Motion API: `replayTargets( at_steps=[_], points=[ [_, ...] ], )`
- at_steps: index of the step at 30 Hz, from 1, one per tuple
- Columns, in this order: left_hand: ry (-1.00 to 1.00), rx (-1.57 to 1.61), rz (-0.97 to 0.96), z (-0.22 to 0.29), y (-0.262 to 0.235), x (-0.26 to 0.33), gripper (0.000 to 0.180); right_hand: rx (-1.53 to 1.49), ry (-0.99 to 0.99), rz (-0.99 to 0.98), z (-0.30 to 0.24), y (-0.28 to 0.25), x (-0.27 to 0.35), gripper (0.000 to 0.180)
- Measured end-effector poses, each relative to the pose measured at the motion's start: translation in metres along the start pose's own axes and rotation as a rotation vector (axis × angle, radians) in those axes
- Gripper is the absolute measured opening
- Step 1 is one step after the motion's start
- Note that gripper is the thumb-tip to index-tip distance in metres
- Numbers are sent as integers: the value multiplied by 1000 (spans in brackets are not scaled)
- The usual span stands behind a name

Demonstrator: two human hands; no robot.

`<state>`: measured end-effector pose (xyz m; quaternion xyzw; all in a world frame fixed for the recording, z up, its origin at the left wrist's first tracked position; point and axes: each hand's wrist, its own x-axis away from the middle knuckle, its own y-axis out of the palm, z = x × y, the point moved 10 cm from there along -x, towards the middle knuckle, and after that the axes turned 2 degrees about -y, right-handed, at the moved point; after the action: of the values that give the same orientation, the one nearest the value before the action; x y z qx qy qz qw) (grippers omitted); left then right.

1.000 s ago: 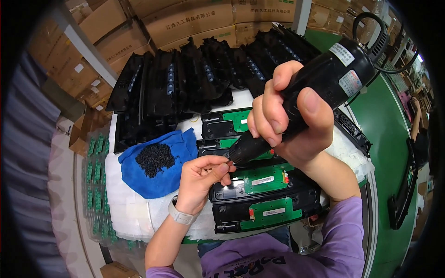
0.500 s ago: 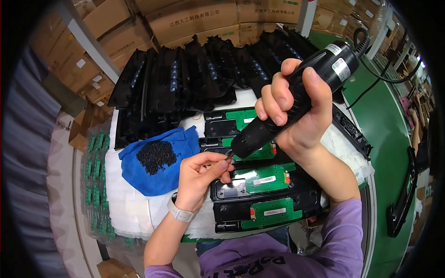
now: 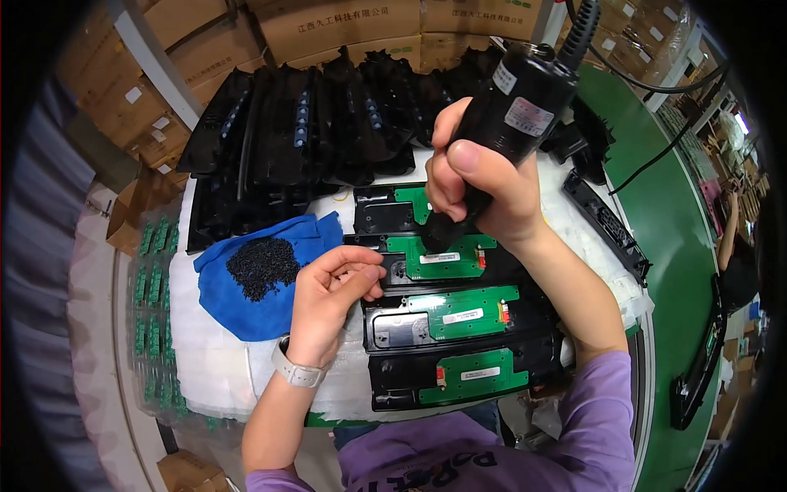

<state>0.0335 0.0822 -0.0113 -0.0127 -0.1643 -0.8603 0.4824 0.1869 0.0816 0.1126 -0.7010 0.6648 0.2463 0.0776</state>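
My right hand (image 3: 496, 184) is wrapped round a black corded electric screwdriver (image 3: 525, 98), which points down and to the left. Its nose is over a green circuit board (image 3: 459, 266) set in a black plastic panel; the bit itself is hidden. By the left end of that panel is my left hand (image 3: 324, 291), its fingers curled and thumb close to the index finger. Whatever it may hold is too small to make out. Just left of it, a pile of small black screws (image 3: 261, 269) lies on a blue cloth (image 3: 217, 305).
Nearer me lie two more panels with boards (image 3: 467, 313), and another is farther back. Black housings (image 3: 283, 156) stand stacked along the far side, before cardboard boxes (image 3: 344, 29). Trays of green boards (image 3: 152, 287) are at left. The screwdriver's cord (image 3: 578, 33) runs up and right.
The screwdriver has left my left fingertips and come down onto the circuit board, turned more upright. My left hand has drawn slightly left and down, its fingers more curled.
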Motion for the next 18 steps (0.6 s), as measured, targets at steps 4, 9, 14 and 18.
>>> replayTargets(
  at_steps=[4, 9, 14, 18],
  points=[
    [-32, 36, -22, -5, 2, 0, 15, 60, -16, 18, 4, -1, -1, 27],
    [-70, 45, -57, -10, 6, -1, 14, 76, -18, 32, 2, -2, -3, 27],
    [-86, 71, -60, -14, 5, -4, 14, 99, -35, -10, 5, 7, -5, 23],
    [-109, 101, -63, -17, 5, -5, 15, 117, -29, -51, 4, 19, -8, 19]
  ],
)
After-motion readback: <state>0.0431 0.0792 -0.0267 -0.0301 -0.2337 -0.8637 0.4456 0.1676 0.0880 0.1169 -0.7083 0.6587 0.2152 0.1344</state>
